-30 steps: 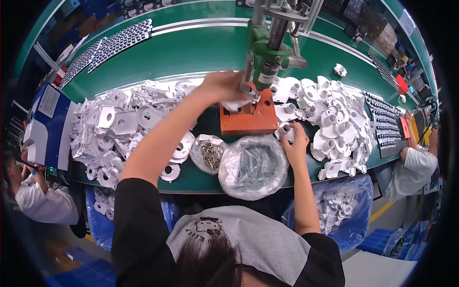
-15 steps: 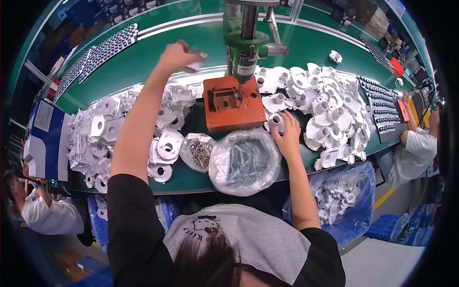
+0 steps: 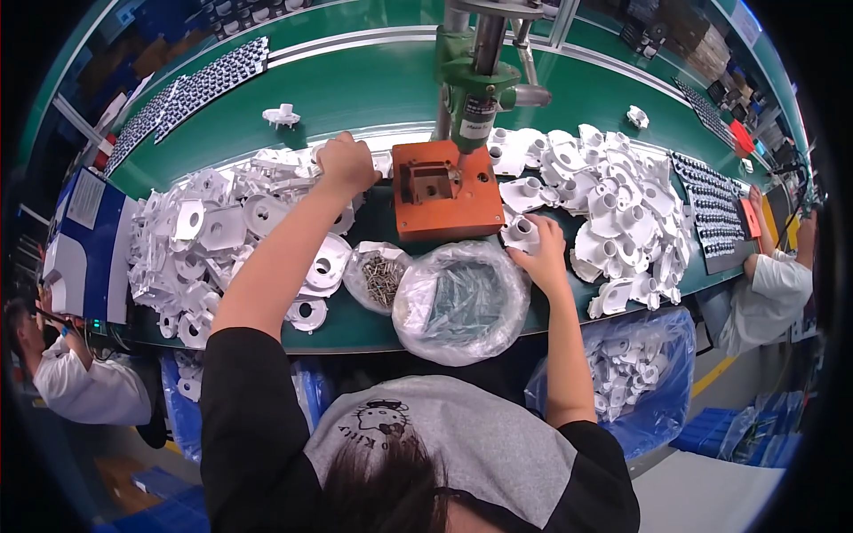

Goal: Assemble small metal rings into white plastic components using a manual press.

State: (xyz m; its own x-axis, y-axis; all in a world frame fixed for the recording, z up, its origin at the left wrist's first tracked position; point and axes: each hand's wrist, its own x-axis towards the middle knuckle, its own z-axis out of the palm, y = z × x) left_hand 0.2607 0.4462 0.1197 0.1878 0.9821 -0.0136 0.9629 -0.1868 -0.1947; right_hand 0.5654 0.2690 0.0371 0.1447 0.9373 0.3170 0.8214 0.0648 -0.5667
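Observation:
My right hand [image 3: 544, 255] is closed round a white plastic housing [image 3: 521, 233] with a short round tube, just right of the orange fixture block [image 3: 448, 215]. Over the back right edge of the left pile of white plastic parts [image 3: 216, 234], my left hand [image 3: 347, 163] has its fingers curled down. What its fingertips grip, if anything, is hidden. A single white part [image 3: 282, 115] sits by itself on the green surface behind that pile. Above the block stands the green drill press [image 3: 474, 99], its tip near a recess in the block.
A second pile of white parts [image 3: 613, 209] lies at right. In front of the block are a bag of small metal pins [image 3: 384, 278] and a clear-lined tub [image 3: 517, 322]. Black trays [image 3: 711, 209] stand farther right. Co-workers [image 3: 93, 386] sit at both sides.
My left hand has come down and back from over the green surface to the left pile; the white part it held now sits on that surface. The right hand still holds its housing.

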